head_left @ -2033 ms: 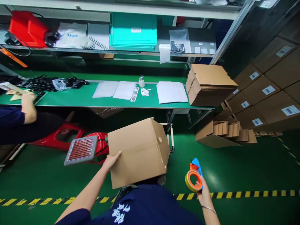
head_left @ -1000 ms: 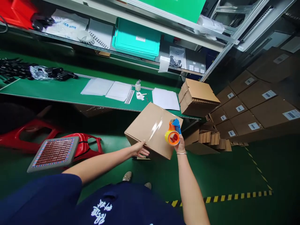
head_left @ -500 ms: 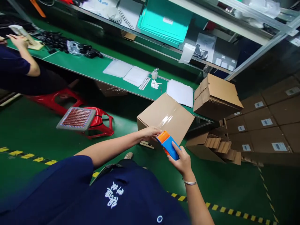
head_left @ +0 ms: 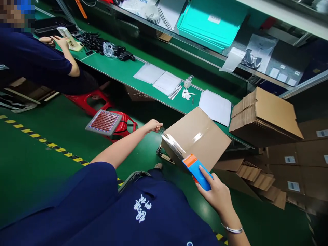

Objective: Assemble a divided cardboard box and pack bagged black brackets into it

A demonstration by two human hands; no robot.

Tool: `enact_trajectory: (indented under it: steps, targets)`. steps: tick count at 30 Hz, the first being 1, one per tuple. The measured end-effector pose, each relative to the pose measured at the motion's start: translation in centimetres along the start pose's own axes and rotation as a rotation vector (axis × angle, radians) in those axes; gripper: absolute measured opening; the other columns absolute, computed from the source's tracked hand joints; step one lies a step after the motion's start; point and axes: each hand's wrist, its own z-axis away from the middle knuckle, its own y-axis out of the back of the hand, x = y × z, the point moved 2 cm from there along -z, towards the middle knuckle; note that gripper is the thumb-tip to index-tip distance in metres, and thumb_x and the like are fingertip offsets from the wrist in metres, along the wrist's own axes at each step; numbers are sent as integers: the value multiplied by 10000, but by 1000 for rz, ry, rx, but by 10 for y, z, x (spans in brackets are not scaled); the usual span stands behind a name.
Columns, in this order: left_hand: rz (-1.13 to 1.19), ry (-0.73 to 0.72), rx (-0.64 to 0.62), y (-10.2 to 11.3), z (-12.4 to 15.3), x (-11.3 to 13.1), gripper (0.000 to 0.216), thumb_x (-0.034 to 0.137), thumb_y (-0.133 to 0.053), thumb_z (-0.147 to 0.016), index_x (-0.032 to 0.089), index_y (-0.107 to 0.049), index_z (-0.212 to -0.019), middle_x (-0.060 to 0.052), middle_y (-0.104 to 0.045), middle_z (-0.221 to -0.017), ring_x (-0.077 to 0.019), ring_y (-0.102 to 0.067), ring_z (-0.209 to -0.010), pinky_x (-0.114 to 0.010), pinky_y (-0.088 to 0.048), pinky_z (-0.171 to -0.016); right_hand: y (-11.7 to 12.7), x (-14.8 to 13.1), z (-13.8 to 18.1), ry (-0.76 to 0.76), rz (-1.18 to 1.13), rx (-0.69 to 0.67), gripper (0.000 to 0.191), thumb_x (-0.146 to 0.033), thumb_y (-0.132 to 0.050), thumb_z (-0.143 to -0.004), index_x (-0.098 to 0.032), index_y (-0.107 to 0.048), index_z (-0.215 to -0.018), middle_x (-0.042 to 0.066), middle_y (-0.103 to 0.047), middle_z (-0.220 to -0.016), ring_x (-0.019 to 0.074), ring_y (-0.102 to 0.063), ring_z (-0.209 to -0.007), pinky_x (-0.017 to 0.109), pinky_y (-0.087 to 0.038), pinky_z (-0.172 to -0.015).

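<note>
A closed cardboard box (head_left: pixel 198 136) stands tilted in front of me, with shiny clear tape down its top. My left hand (head_left: pixel 153 125) pinches the free end of a tape strip (head_left: pixel 172 144) at the box's near left corner. My right hand (head_left: pixel 215 192) grips a blue and orange tape dispenser (head_left: pixel 197 168) at the box's near edge. The strip runs stretched between the two hands along that edge.
A green workbench (head_left: pixel 123 70) carries white sheets (head_left: pixel 215 106), a small bottle (head_left: pixel 188 82) and a stack of flat cartons (head_left: pixel 265 118). A red stool with a cushion (head_left: pixel 104 122) stands at the left. A seated person (head_left: pixel 36 61) works at the bench. More labelled cartons (head_left: pixel 294 171) lie at the right.
The box has been turned and taped on top. My hands have drawn apart, pulling a tape strip from the dispenser along the box's near edge. The view swung left.
</note>
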Motion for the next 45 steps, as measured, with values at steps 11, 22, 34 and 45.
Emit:
enact_trajectory:
  steps: [11, 22, 34, 45]
  targets:
    - [-561, -28, 60, -19, -18, -15, 554, 570, -549, -830, 108, -627, -1126, -224, -648, -1185, -342, -588, -1155, -357, -485, -881, -14, 10, -21, 2, -37, -133, 576, -468, -526, -857, -380, -435, -1419, 32, -613, -843, 160, -620, -611, 216, -417, -462]
    - [-976, -68, 21, -64, 6, -6, 623, 517, -205, -973, 107, -654, -1107, -196, -647, -1210, -337, -579, -1164, -382, -446, -930, 25, 70, 75, 9, 51, -284, 555, -481, -542, -834, -393, -494, -1380, 37, -590, -824, 139, -563, -529, 213, -356, -441]
    - [-1131, -113, 35, -68, 3, -7, 655, 487, -153, -977, 103, -665, -1114, -183, -654, -1208, -322, -594, -1143, -346, -462, -887, 11, 131, 116, -17, 66, -481, 574, -470, -552, -844, -411, -445, -1405, 13, -560, -787, 139, -553, -592, 203, -279, -488]
    - [-1154, -105, 63, -67, -4, -13, 671, 504, -132, -965, 130, -665, -1127, -169, -648, -1227, -333, -594, -1143, -372, -465, -885, -13, 161, 141, 10, 5, -447, 592, -436, -550, -848, -360, -437, -1424, 32, -568, -852, 138, -546, -614, 208, -328, -524]
